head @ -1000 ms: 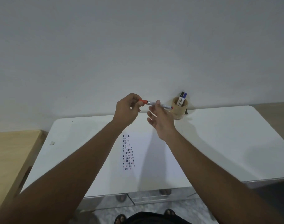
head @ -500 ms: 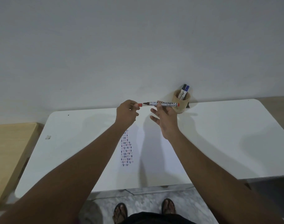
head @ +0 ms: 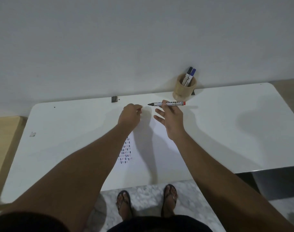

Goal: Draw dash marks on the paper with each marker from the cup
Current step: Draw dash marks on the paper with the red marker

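Note:
My right hand [head: 171, 118] holds an uncapped marker [head: 168, 103] level above the table, its dark tip pointing left and its red end toward the cup. My left hand [head: 130, 115] is closed around the marker's red cap [head: 140, 111], a short gap left of the tip. Below my hands lies a white sheet of paper [head: 159, 148] with a block of dark and reddish dash marks [head: 125, 152]. A wooden cup [head: 184, 87] at the table's back edge holds a black marker [head: 188, 73] and a blue marker [head: 191, 75].
The white table [head: 67, 131] stands against a plain wall. A small dark clip [head: 114, 99] sits at its back edge, and a scrap [head: 32, 134] lies far left. A wooden surface [head: 4, 131] adjoins on the left. My sandalled feet [head: 146, 200] show below.
The cap has come off the marker and stays in my left hand. My hands have drawn apart, and the camera has tilted further down.

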